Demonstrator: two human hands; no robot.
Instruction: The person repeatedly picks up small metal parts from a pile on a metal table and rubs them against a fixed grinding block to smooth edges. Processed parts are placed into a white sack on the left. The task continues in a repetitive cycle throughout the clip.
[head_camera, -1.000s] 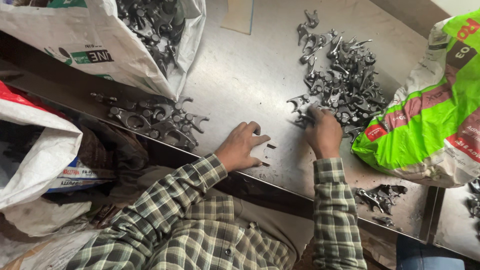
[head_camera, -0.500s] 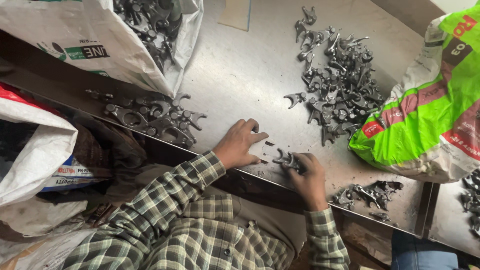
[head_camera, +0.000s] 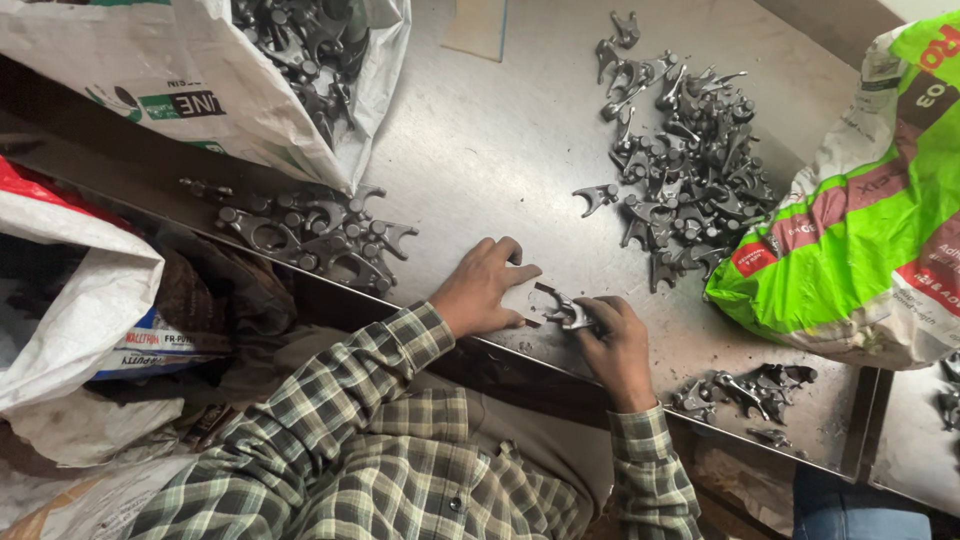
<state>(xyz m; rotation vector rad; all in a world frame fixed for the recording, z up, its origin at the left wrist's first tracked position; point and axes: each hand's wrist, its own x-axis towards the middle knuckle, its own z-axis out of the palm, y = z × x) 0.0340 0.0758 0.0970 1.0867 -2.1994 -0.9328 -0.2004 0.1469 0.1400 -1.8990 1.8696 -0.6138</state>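
**Forked metal part being held at the near edge of the steel table**

Head view: A small dark forked metal part (head_camera: 570, 312) is being gripped in the right hand (head_camera: 618, 338), whose fingers are curled closed around one end of it, just above the near edge of the steel table (head_camera: 480, 150). The left hand (head_camera: 487, 290) is being rested flat on the tabletop just beside it, fingers spread and holding nothing.

The part is judged to be a forging or casting: stiff, heavy for its size, not fragile, with a dull grey surface that may be a little oily or dusty and so somewhat slippery. It is best taken by the shank or across the two prongs of the fork, where the fingers are given an edge to bear on.

Only one part is being held. A large loose pile of like parts (head_camera: 690, 170) is lying towards the far right, too tangled to be counted, with one single piece (head_camera: 597, 196) lying just apart at its left. A second pile (head_camera: 310, 235) is lying at the left edge, and a third, smaller cluster (head_camera: 745, 390) near the right corner. Four sacks are being seen: a white sack (head_camera: 200, 90) open and filled with parts, a green sack (head_camera: 860, 230) at the right, and a white and red sack (head_camera: 70, 300) and a pale one (head_camera: 60, 430) low at the left. The plaid sleeves (head_camera: 330, 450) are being shown below.
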